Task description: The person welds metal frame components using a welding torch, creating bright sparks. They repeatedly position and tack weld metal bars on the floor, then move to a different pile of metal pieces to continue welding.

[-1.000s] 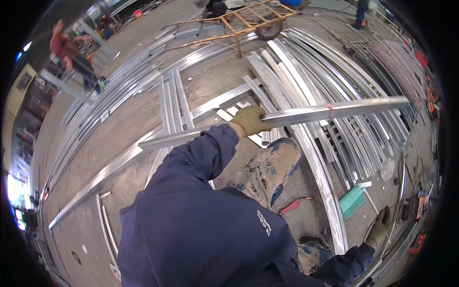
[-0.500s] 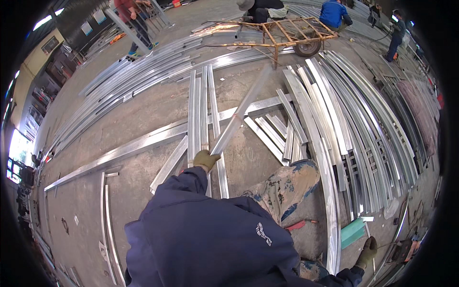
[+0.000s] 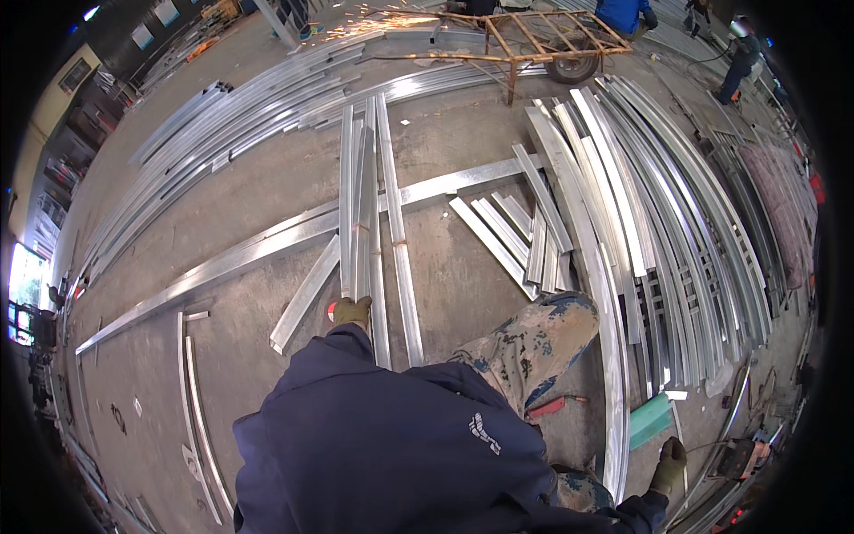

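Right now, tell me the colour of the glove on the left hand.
Olive-yellow glove on the left hand, gripping a silvery metal channel; head view.

Concrete workshop floor strewn with metal channels

The grey floor [image 3: 267,191] bears a long steel rail [image 3: 267,245] running left to right, a bundle of upright-lying channels [image 3: 365,205] crossing it at the middle, short offcuts [image 3: 511,236] to their right, a wide curved stack of profiles [image 3: 658,214] at the right, and a rusty-framed cart [image 3: 543,40] far off.
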